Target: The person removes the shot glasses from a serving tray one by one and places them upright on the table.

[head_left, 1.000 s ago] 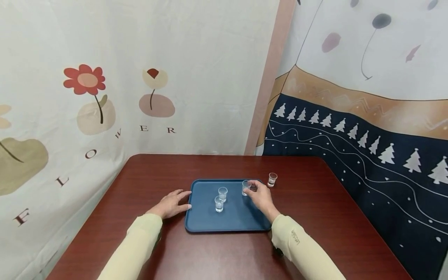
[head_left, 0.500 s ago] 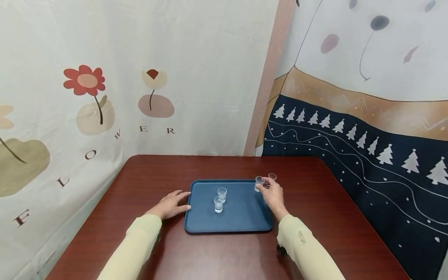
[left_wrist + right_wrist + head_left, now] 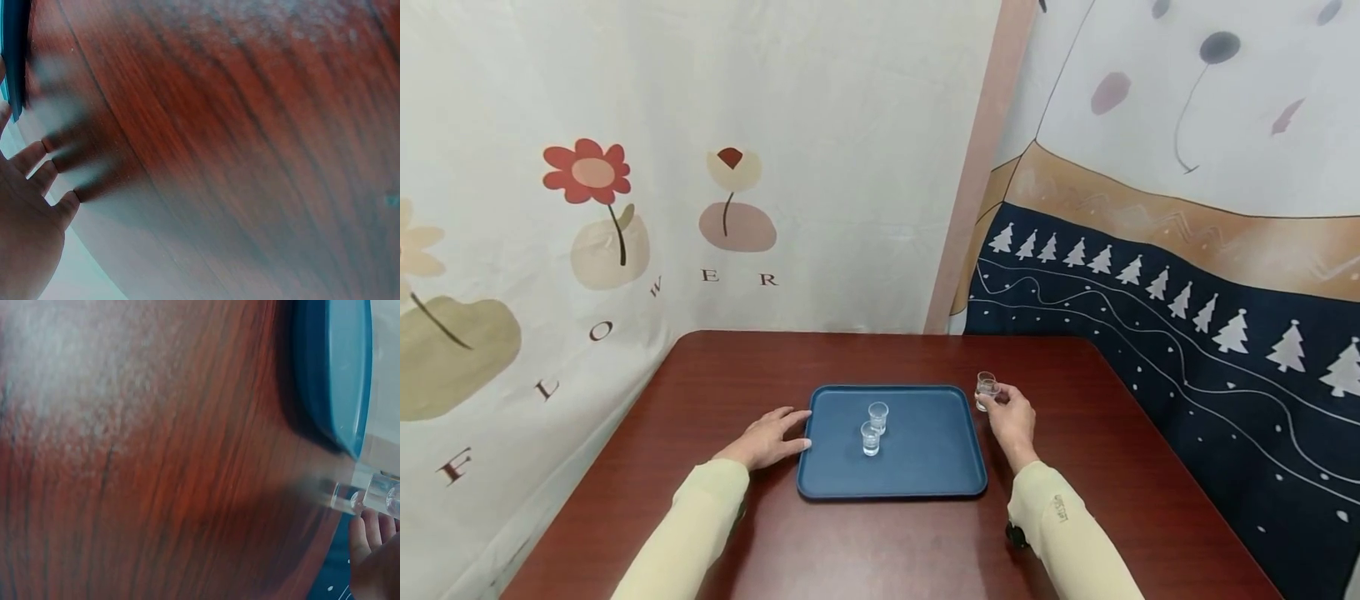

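My right hand (image 3: 1013,425) pinches a small clear shot glass (image 3: 991,388) between thumb and fingers, just off the right side of the blue tray (image 3: 917,471). Directly behind it a second shot glass (image 3: 984,377) stands on the table, partly covered by the held one; in the right wrist view the held glass (image 3: 379,492) overlaps that other glass (image 3: 343,499). Two more shot glasses, one farther (image 3: 878,412) and one nearer (image 3: 870,445), stand close together on the tray. Straight fingers of my left hand (image 3: 763,439) rest at the tray's left edge.
A reddish-brown wooden table (image 3: 880,542) carries everything. Behind it hangs a pale curtain (image 3: 850,167) with flower prints. To the right is a dark blue printed cloth (image 3: 1150,367) with white trees.
My right hand has carried its shot glass from above the tray rightward, past the tray's edge, to the glass on the table. My left hand and the two tray glasses have stayed put.
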Available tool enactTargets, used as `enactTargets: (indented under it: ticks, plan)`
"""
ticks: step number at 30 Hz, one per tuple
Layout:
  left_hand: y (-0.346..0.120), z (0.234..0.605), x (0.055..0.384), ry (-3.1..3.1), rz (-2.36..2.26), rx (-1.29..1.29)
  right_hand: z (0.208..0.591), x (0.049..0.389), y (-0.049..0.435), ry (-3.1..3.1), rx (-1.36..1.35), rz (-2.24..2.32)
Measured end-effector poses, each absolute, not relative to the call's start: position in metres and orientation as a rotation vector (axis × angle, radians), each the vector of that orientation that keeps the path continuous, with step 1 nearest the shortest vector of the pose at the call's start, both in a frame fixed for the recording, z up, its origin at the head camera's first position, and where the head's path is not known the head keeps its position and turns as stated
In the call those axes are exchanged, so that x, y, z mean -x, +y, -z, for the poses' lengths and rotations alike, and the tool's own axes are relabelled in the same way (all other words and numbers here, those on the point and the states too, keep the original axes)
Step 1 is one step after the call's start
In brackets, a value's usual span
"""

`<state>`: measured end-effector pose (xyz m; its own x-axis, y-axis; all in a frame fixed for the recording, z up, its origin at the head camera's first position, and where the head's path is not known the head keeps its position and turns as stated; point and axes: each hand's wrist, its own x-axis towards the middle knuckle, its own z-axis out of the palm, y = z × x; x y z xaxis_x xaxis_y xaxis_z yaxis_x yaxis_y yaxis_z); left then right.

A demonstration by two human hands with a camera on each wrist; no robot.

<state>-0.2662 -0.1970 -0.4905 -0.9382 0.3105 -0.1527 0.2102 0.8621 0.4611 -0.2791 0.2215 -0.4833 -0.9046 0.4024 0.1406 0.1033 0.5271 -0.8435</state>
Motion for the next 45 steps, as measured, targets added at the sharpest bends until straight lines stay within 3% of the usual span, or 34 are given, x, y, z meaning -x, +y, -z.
enactTargets:
  ticks: [45]
  plan:
    - [-0.196,0.491,0.266,2.822,-0.657,-0.383,0.493,0.281,0.236,-2.508,0.487,-1.484]
